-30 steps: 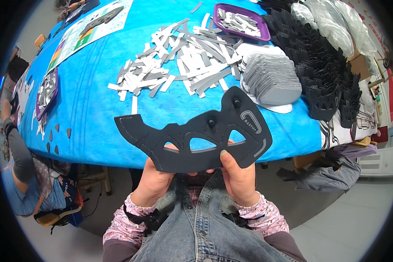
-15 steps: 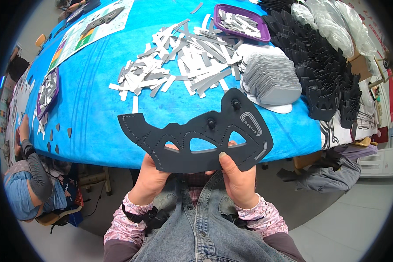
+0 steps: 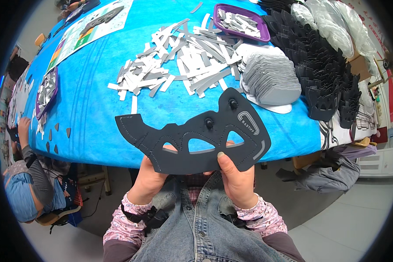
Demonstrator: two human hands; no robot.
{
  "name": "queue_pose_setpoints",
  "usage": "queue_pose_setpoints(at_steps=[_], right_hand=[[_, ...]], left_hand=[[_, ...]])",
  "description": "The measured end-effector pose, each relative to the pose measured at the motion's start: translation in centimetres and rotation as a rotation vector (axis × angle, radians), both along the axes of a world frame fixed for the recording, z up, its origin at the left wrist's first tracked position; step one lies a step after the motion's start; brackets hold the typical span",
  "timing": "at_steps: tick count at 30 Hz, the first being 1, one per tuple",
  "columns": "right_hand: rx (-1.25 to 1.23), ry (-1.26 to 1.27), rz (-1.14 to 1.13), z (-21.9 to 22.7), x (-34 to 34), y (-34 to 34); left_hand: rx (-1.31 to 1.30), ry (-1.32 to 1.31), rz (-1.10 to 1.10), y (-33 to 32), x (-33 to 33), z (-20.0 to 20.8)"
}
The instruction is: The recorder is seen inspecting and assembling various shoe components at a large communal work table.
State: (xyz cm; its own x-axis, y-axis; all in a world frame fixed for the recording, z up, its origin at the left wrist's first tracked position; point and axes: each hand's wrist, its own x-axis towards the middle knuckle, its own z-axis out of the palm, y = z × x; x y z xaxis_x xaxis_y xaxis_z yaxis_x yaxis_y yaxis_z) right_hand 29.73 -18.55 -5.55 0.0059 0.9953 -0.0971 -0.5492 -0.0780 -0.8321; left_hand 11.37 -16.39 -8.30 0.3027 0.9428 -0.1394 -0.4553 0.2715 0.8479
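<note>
I hold a flat dark grey cut-out piece (image 3: 192, 135) with triangular openings and stitched edges in front of the blue table's near edge (image 3: 87, 144). My left hand (image 3: 149, 183) grips its lower left edge from behind. My right hand (image 3: 236, 179) grips its lower right, thumb on the front face. The piece is spread flat, tilted up to the right.
On the table lie several grey and white strips (image 3: 179, 65), a stack of grey shaped pieces (image 3: 270, 78), piles of black pieces (image 3: 323, 65), a purple tray (image 3: 240, 22) and clear bags (image 3: 332, 22). A seated person (image 3: 26, 192) is at the left. A second purple tray (image 3: 46, 91) sits far left.
The piece stays held in both hands, hardly moved. The person at the left has shifted their arm.
</note>
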Motion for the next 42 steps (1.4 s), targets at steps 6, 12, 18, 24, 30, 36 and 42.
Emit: queue_pose_setpoints(at_steps=[6, 12, 18, 24, 30, 36, 42], right_hand=[[-0.014, -0.001, -0.015, 0.0, 0.0, 0.0], [-0.002, -0.001, -0.016, 0.0, -0.1, -0.1], [0.021, -0.02, 0.017, 0.0, 0.0, -0.1], [0.03, -0.008, 0.023, -0.1, 0.0, 0.0], [0.012, 0.006, 0.022, 0.1, 0.0, 0.0], [0.007, -0.001, 0.03, 0.0, 0.0, -0.1], [-0.013, 0.001, 0.028, 0.0, 0.0, -0.2]], left_hand=[[-0.04, 0.048, -0.009, 0.4, 0.5, 1.0], [-0.001, 0.007, -0.04, 0.3, 0.5, 1.1], [-0.007, -0.078, -0.099, 0.1, 0.4, 1.4], [-0.009, 0.015, -0.078, 0.3, 0.3, 1.1], [-0.026, -0.087, -0.079, 0.2, 0.3, 1.5], [-0.013, -0.038, -0.076, 0.0, 0.3, 1.4], [-0.054, -0.013, -0.047, 0.2, 0.0, 1.1]])
